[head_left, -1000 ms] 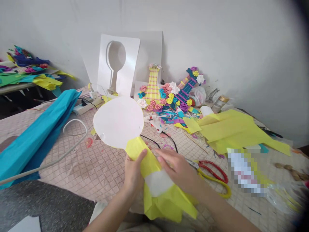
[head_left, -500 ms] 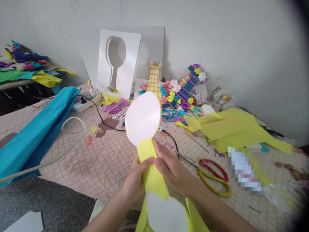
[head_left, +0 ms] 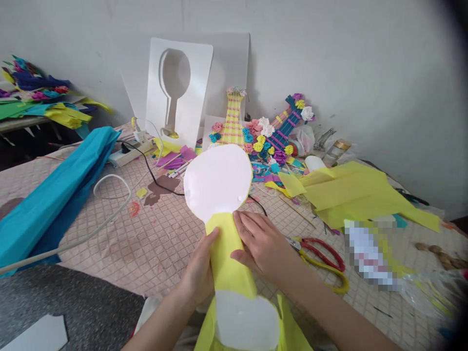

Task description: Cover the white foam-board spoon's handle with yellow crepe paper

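Upright before me is a white foam board cutout [head_left: 219, 180] with a rounded head, a narrow neck and a wider lower part. Yellow crepe paper [head_left: 230, 265] covers the neck, and more of it hangs loose around the lower part. My left hand [head_left: 201, 265] grips the neck's left edge, thumb on the front and fingers behind. At the right edge, my right hand [head_left: 265, 246] holds the neck; its fingers press together near the top of the yellow paper, its thumb lying across the front. The cutout's lowest end is out of frame.
Scissors [head_left: 323, 256] with red and yellow handles lie right of my right forearm. Yellow crepe sheets [head_left: 351, 192] spread at the right, blue crepe paper [head_left: 62, 195] at the left. A cut-out white panel [head_left: 201, 92] leans on the wall beside flower-decorated paper guitars [head_left: 234, 117]. Cables cross the table.
The cutout has turned to face me more squarely, its head looking wider. My right fingers have moved along the neck's right edge, and the two thumbs are farther apart.
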Motion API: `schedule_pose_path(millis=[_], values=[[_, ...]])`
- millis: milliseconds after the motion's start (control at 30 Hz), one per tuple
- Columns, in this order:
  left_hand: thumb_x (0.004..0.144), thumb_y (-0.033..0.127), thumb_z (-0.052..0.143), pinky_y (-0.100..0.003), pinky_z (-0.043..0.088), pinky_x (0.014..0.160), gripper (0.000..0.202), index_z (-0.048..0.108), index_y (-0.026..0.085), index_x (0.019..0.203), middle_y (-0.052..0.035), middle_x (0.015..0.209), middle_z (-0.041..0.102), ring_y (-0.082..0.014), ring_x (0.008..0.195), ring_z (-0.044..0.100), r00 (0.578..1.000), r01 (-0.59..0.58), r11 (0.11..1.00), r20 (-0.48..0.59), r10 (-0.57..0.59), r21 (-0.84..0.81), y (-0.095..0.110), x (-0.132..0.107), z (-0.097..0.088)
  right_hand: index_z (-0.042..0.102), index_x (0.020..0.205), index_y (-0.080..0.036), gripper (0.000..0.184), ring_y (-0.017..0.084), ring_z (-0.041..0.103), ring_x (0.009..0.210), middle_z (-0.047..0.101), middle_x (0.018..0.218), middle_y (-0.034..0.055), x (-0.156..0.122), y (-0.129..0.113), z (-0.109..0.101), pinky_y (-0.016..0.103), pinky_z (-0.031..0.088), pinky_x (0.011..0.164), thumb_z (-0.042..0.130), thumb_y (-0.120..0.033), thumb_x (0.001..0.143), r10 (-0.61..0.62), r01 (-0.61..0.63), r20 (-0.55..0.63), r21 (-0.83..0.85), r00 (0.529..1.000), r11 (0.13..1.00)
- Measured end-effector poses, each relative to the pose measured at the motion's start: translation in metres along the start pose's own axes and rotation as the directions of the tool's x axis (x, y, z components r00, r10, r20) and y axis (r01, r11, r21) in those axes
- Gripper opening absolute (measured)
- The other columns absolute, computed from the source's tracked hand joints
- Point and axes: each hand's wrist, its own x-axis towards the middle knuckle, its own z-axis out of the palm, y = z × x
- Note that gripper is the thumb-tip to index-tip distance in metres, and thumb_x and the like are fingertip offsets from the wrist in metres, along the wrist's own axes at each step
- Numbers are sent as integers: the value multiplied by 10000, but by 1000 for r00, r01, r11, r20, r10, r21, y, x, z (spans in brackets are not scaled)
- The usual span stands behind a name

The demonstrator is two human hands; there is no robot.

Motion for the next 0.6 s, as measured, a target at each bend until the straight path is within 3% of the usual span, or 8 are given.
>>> schedule_pose_path(millis=[167, 267, 367, 467, 533, 600], values=[[798, 266, 546, -278, 523, 687, 376, 487, 167, 1156, -102, 984, 659, -202, 795, 649, 988, -151, 987, -14, 152, 54, 6, -1, 2, 438, 1255, -45, 563, 257, 453, 1130, 541, 1201, 171, -4, -5, -7, 416, 385, 958, 327, -449, 880, 57, -49, -23, 250, 998, 967], [793, 266, 557, -254, 525, 664, 314, 526, 178, 1092, -87, 969, 665, -185, 761, 654, 973, -209, 970, -70, 219, 122, 8, 0, 2, 461, 1248, -112, 562, 250, 492, 1102, 561, 1190, 134, -2, -9, -7, 394, 412, 935, 513, -438, 792, 232, -203, -15, 428, 973, 881], [778, 293, 577, -232, 522, 616, 300, 548, 214, 1066, -60, 910, 678, -168, 702, 658, 963, -238, 953, -81, 256, 189, 8, 2, -1, 555, 1147, -154, 430, 223, 592, 932, 645, 1047, 100, 2, -7, -1, 360, 480, 824, 575, -312, 747, 421, -341, -21, 551, 907, 762], [765, 311, 591, -210, 512, 565, 292, 560, 228, 1043, -43, 837, 683, -154, 647, 653, 954, -254, 939, -98, 283, 231, 9, 4, -6, 650, 922, -163, 216, 165, 630, 694, 693, 809, 51, 6, 1, 6, 286, 512, 666, 536, -231, 752, 539, -468, 108, 654, 835, 594], [763, 311, 591, -203, 501, 523, 289, 560, 226, 1038, -38, 784, 680, -148, 599, 644, 948, -261, 930, -112, 298, 260, 12, 4, -8, 656, 809, -165, 157, 152, 636, 678, 694, 750, 35, 8, 6, 9, 256, 507, 644, 516, -215, 758, 551, -520, 210, 694, 808, 498], [760, 309, 591, -209, 487, 464, 308, 552, 225, 1054, -32, 717, 672, -148, 530, 626, 945, -264, 915, -108, 309, 306, 17, 4, -9, 653, 764, -164, 146, 150, 644, 696, 697, 741, 30, 8, 11, 14, 243, 503, 643, 514, -207, 756, 524, -541, 275, 702, 806, 464]])
